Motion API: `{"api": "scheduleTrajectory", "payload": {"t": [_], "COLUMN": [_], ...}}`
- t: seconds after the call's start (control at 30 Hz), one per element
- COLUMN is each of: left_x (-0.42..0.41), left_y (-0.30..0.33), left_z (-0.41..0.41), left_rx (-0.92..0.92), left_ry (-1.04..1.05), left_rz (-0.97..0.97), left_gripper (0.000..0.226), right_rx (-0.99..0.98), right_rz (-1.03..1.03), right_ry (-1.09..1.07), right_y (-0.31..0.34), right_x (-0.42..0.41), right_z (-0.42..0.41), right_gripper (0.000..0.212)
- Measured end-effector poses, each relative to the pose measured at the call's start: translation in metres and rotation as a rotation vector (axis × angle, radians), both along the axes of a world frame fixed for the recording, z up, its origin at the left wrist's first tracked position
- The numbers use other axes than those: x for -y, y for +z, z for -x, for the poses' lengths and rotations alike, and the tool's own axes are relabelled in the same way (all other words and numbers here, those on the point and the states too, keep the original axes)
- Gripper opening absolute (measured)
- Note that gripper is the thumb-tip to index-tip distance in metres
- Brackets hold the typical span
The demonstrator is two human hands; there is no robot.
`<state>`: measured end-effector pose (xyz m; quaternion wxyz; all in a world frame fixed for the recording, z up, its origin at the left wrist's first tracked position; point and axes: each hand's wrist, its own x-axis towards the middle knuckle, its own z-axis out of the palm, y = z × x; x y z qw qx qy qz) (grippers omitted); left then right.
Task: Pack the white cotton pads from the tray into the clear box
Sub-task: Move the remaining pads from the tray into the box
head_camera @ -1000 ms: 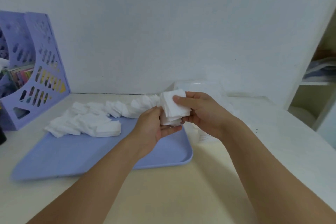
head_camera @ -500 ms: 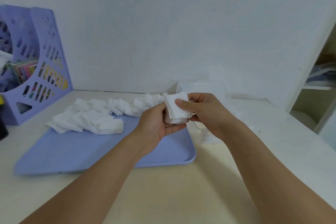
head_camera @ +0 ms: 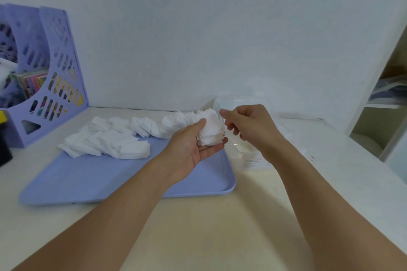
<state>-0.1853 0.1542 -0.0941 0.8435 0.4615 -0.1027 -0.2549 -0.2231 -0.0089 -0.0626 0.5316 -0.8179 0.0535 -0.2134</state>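
Head view: left hand [head_camera: 193, 147] cradles a stack of cotton pads [head_camera: 210, 131] above the tray [head_camera: 123, 178], right hand [head_camera: 248, 125] empty, fingers loosely curled; advice: square the edges before lowering into the clear box [head_camera: 246, 121].

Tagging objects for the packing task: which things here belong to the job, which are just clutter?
In the job: stack of pads held in left hand; right hand beside it; loose pads; blue tray; clear box.

Just there: purple file holder; books in it; shelf unit.
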Motion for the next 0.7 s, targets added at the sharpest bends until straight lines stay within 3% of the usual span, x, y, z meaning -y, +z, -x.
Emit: {"api": "scheduleTrajectory", "payload": {"t": [0.27,0.7], "left_x": [0.001,0.003], "left_y": [-0.006,-0.007], "left_z": [-0.002,-0.008], "left_rx": [0.091,-0.098], "left_ry": [0.021,0.020], "left_rz": [-0.017,0.073], "left_gripper": [0.033,0.037], "right_rx": [0.055,0.166], "right_rz": [0.152,0.462], "right_ry": [-0.037,-0.189], "right_y": [-0.004,-0.010], "right_x": [-0.008,-0.015], "right_z": [0.001,-0.004], "right_gripper": [0.021,0.018]}}
